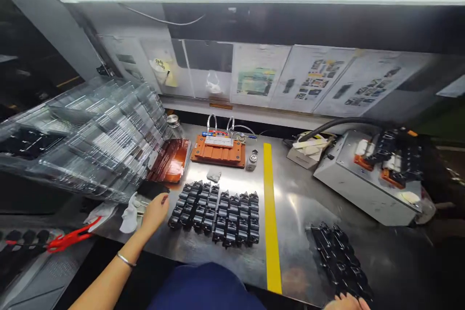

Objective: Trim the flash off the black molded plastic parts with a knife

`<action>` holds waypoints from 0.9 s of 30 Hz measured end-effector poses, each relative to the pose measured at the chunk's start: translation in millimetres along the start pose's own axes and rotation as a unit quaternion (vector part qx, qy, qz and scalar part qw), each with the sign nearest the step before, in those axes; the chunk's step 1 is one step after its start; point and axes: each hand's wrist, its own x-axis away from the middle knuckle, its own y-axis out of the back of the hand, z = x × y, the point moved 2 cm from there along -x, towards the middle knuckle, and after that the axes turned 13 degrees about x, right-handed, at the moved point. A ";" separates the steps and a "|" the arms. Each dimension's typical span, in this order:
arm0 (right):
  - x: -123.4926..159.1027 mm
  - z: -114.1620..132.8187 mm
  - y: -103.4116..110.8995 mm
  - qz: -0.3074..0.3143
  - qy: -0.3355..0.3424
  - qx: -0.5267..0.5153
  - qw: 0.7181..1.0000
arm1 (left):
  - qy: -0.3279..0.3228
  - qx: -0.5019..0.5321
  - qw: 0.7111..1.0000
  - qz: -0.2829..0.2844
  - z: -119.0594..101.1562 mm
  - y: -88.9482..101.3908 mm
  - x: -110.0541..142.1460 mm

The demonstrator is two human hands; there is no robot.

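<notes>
My left hand (pixel 156 212) is over the metal bench, its fingers curled closed. Whatever they may hold is hidden. Just right of it lie several black moulded plastic parts with rounded ribs (pixel 218 213), lined up side by side in rows. A crumpled white cloth (pixel 130 215) is to the left of this hand. At the bottom edge, my right hand (pixel 348 302) is partly cut off. Its fingers close on the near end of another group of black moulded plastic parts (pixel 339 256) lying on the right side of the bench.
Stacked clear plastic trays (pixel 109 131) lean at the left beside copper-coloured sheets (pixel 172 160). An orange fixture (pixel 218 149) stands at the back near a small bottle (pixel 252 160). Yellow tape (pixel 271 218) crosses the bench. A grey machine box (pixel 366 184) and red air gun (pixel 69 240) flank it.
</notes>
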 end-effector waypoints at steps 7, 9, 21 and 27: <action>99.6 243.6 -169.6 0.263 0.347 0.102 0.894 | 0.015 0.009 1.000 0.001 71.5 12.6 -103.2; 162.0 304.3 -224.8 0.382 0.503 0.185 0.752 | -0.004 0.031 0.999 0.021 75.6 6.7 -122.4; 321.2 342.6 -364.0 0.517 0.623 0.273 0.520 | 0.080 0.267 0.960 -0.003 114.5 31.0 -111.2; 307.0 343.8 -374.6 0.538 0.646 0.243 0.484 | 0.240 0.403 0.883 0.007 125.0 31.5 -110.7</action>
